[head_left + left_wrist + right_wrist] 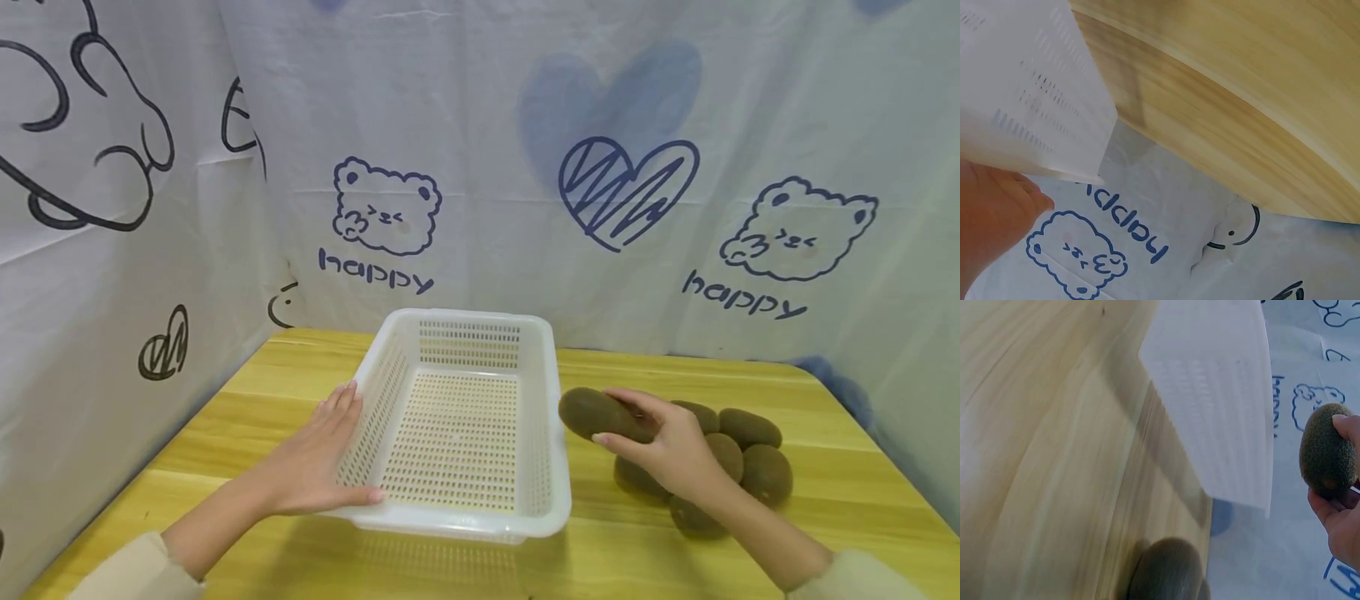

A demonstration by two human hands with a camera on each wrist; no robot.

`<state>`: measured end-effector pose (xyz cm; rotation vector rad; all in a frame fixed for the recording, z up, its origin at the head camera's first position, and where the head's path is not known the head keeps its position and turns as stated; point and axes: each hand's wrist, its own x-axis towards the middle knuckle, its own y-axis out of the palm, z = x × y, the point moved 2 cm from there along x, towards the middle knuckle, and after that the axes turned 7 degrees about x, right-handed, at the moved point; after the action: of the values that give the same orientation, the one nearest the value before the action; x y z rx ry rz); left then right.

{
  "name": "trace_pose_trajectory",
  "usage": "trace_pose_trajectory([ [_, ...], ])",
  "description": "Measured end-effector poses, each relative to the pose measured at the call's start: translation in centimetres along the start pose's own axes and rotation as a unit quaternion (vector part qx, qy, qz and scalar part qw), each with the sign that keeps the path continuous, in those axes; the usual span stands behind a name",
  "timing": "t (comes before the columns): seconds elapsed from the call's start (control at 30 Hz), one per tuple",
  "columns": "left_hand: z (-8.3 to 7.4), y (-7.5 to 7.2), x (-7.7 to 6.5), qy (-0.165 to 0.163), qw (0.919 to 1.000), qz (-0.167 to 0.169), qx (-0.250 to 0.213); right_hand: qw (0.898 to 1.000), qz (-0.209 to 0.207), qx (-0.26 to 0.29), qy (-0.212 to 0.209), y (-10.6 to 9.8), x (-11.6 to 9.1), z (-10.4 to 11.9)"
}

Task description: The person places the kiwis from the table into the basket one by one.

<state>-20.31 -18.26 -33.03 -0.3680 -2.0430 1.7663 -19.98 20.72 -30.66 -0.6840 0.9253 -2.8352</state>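
A brown fuzzy kiwi is pinched between the thumb and fingers of my right hand, raised just beside the basket's right rim. In the right wrist view the same kiwi stands out against the cloth. My left hand rests on the left rim of a white perforated plastic basket, fingers spread and fairly straight, thumb over the near rim. No fruit shows inside the basket. Beneath and beyond my right hand lie several more kiwis, bunched together and partly hidden by that hand.
The yellow wood-grain table carries the basket and the fruit. White cloth with blue bear and heart drawings hangs behind it and along the sides. One loose kiwi shows low in the right wrist view.
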Motion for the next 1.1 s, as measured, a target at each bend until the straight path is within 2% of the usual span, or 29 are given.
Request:
trace_pose_trajectory([
  [0.23, 0.7, -0.1, -0.7, -0.009, 0.9998, 0.017, -0.003, 0.996, 0.034, 0.075, -0.029, 2.3, 1.3, 0.9],
  [0.47, 1.0, -0.2, -1.1, 0.011, 0.9994, 0.009, 0.033, 0.991, 0.069, 0.115, -0.028, 4.5, 2.3, 1.8],
  [0.73, 0.9, 0.0, -1.1, 0.011, 0.9994, 0.008, 0.031, 0.987, 0.112, 0.106, -0.045, 7.4, 3.6, 3.1],
  [0.9, 0.9, 0.2, -1.2, 0.013, 0.9994, -0.005, 0.033, 0.980, 0.173, 0.085, -0.056, 9.7, 4.2, 3.5],
  [1.1, 1.0, 0.3, -1.2, 0.007, 0.9991, -0.011, 0.041, 0.965, 0.252, 0.031, -0.070, 12.1, 4.1, 3.9],
])
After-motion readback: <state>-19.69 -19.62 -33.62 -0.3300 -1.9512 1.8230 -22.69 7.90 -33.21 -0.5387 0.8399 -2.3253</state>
